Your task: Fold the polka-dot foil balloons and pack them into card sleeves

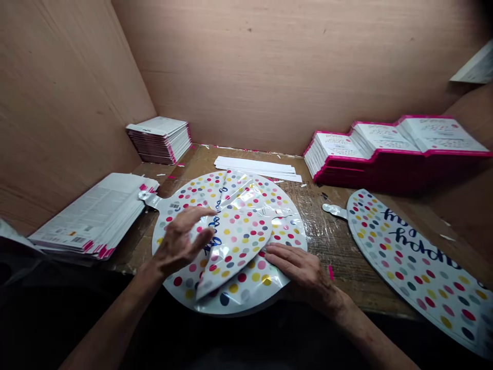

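Observation:
In the head view, a flat, round foil balloon (279,192) with coloured dots lies in front of me, its silvery tail pointing left. On it rests a folded part (241,231) with dots and dark blue lettering; whether this is the same balloon or another one I cannot tell. My left hand (185,239) is over the left half near the lettering, fingers apart and holding nothing. Flat on the right side, by the folded part's lower edge, lies my right hand (298,264), fingers stretched out. Another dotted balloon (408,267), folded in half, lies to the right.
White packets (92,210) are stacked at the left, with another stack (159,139) in the back left corner. Stepped piles of pink-edged packets (370,149) stand back right. White paper strips (256,167) lie behind the balloon. Wooden panels (269,72) enclose the worktop.

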Demonstrator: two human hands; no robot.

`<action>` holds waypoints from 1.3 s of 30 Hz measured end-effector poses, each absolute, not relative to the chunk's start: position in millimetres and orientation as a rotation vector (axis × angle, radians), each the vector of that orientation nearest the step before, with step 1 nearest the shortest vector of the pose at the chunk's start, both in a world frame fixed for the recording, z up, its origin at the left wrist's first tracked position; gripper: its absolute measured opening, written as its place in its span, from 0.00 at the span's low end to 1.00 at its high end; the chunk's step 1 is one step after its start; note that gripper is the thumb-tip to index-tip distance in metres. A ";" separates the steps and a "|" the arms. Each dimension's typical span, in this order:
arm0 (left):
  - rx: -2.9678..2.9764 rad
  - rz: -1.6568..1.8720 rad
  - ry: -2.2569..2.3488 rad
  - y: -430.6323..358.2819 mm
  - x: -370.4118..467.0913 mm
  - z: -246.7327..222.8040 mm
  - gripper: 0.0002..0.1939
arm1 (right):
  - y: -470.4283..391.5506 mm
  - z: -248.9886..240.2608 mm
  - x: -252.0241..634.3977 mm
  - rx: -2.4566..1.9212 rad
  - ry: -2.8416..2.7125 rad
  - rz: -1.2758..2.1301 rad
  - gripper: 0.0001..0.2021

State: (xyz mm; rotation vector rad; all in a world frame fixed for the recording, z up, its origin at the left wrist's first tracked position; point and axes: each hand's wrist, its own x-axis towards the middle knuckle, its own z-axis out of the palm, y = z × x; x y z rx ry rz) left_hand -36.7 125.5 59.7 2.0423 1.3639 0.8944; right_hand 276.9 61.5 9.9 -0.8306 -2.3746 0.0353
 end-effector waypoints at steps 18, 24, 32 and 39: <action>1.731 0.589 2.023 215.4 13.1 5.8 0.13 | 170.8 -5.3 318.2 -1.557 -1.351 0.763 0.28; 1.775 0.624 2.156 214.8 23.5 7.5 0.26 | 176.6 -27.3 312.6 -1.913 -1.253 0.486 0.18; 2.598 0.340 1.827 202.4 34.9 -20.3 0.30 | 145.0 3.5 286.6 -1.833 -1.981 -0.195 0.27; 2.491 0.282 1.851 203.7 32.0 -25.6 0.37 | 168.7 24.8 235.1 -1.974 -2.772 -0.211 0.18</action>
